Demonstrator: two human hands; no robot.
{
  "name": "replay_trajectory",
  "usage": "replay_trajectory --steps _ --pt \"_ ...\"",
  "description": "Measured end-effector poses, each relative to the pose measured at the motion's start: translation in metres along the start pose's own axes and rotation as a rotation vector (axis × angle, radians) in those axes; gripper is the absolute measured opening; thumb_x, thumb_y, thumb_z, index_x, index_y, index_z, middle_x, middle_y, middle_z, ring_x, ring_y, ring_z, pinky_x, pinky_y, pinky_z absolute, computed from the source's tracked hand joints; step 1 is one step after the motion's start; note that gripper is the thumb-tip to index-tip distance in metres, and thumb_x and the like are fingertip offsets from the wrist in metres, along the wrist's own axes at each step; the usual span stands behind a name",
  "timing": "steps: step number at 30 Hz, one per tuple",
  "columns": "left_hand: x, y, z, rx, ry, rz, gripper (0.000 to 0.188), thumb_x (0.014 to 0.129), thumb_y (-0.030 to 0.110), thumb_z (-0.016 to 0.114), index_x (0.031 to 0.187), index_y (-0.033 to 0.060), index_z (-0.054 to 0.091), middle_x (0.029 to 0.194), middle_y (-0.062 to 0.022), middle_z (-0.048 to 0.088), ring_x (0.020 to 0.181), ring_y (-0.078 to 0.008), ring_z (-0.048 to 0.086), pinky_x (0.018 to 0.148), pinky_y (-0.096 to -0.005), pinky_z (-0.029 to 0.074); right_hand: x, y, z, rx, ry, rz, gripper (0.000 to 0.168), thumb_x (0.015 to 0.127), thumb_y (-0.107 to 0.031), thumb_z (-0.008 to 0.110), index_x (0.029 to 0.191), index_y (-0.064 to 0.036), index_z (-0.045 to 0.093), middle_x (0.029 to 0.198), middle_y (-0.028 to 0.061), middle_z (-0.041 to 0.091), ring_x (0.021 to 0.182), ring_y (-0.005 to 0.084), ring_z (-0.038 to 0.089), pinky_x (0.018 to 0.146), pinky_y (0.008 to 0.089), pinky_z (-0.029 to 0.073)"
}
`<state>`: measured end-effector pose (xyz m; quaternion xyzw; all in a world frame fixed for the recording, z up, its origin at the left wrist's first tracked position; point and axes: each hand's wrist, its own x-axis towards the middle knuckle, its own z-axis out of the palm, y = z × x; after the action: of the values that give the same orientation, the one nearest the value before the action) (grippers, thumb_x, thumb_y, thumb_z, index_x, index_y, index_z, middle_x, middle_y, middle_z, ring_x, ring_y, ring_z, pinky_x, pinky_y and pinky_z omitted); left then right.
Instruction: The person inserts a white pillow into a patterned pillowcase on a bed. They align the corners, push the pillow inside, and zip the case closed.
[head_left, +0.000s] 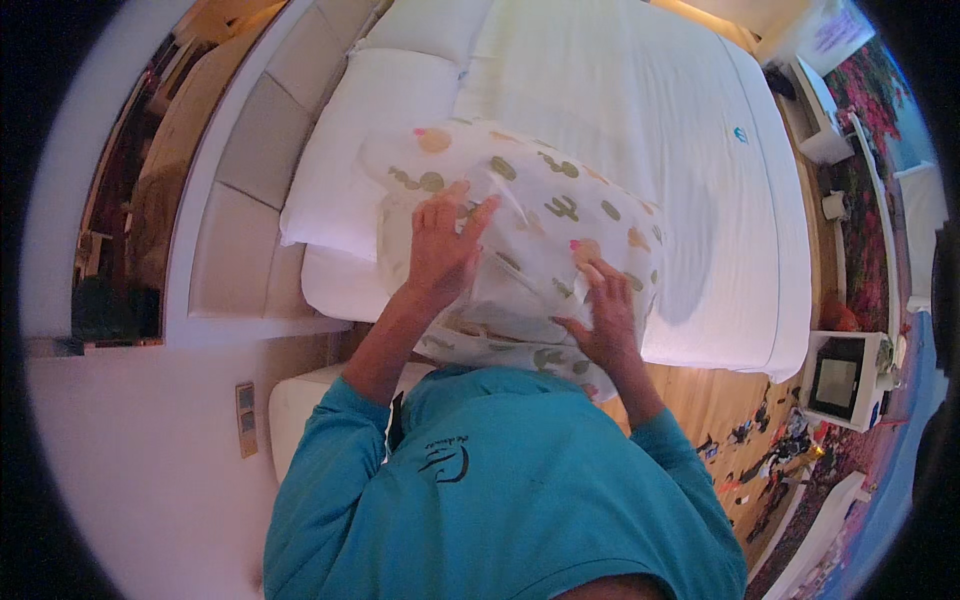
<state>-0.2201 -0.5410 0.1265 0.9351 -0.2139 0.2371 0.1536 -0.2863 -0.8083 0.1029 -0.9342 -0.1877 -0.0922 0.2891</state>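
Observation:
Directly before me a white pillow in a cactus-print cover (555, 210) lies at the near edge of a bed with a white sheet (720, 247). My left hand (446, 244) rests on the left part of the printed cloth, its fingers spread. On the right part lies my right hand (606, 307), fingers bent and thumb apart from them. Neither hand plainly grips the cloth. Between my wrists, close to my body, the cover has a fold or opening, and a strip of the same print hangs at its near side.
White pillows (390, 112) lie by a padded headboard (255, 157). A pale seat or stand (300, 405) is at the lower left. On the right stands a white cabinet with a microwave-like box (836, 375); small items (787, 450) are scattered over the wooden floor (682, 390).

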Motion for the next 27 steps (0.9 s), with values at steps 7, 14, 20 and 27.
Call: replay_trajectory --steps 7,14,20,27 --pt "-0.036 -0.03 0.007 -0.29 0.009 -0.347 0.059 0.068 0.015 0.079 0.12 0.0055 0.053 0.109 -0.0149 0.056 0.101 -0.0322 0.055 0.091 -0.0411 0.041 0.055 -0.038 0.059 -0.095 -0.002 -0.076 0.077 0.069 -0.021 0.076 0.136 -0.007 0.041 0.136 0.0187 0.042 0.122 0.0393 0.041 0.102 0.0489 0.034" --pt "-0.076 0.016 0.039 -0.456 -0.242 -0.559 0.065 0.069 0.037 0.079 0.113 -0.003 0.052 0.106 -0.0193 0.058 0.1 -0.0358 0.056 0.088 -0.0448 0.044 0.084 -0.004 0.094 -0.31 0.044 -0.16 0.064 0.075 -0.008 0.06 0.136 -0.003 0.041 0.115 0.016 0.055 0.101 0.0336 0.055 0.087 0.0416 0.048" --pt "-0.063 0.025 0.052 -0.348 -0.178 -0.544 0.062 0.071 0.042 0.076 0.108 -0.0016 0.052 0.102 -0.0194 0.058 0.099 -0.0375 0.056 0.085 -0.0466 0.044 0.099 0.02 0.081 -0.217 -0.02 -0.055 0.048 0.081 -0.005 0.054 0.128 -0.005 0.045 0.113 0.0167 0.058 0.103 0.0357 0.057 0.086 0.0443 0.048" --pt "-0.045 0.03 0.098 -0.164 -0.303 -0.623 0.037 0.091 0.036 0.054 0.11 0.0052 0.056 0.098 -0.0189 0.063 0.091 -0.0379 0.062 0.072 -0.0494 0.051 0.114 0.075 0.051 0.123 -0.031 -0.049 0.029 0.089 -0.012 0.054 0.116 0.0 0.053 0.088 0.0198 0.065 0.082 0.0385 0.064 0.074 0.0427 0.049"
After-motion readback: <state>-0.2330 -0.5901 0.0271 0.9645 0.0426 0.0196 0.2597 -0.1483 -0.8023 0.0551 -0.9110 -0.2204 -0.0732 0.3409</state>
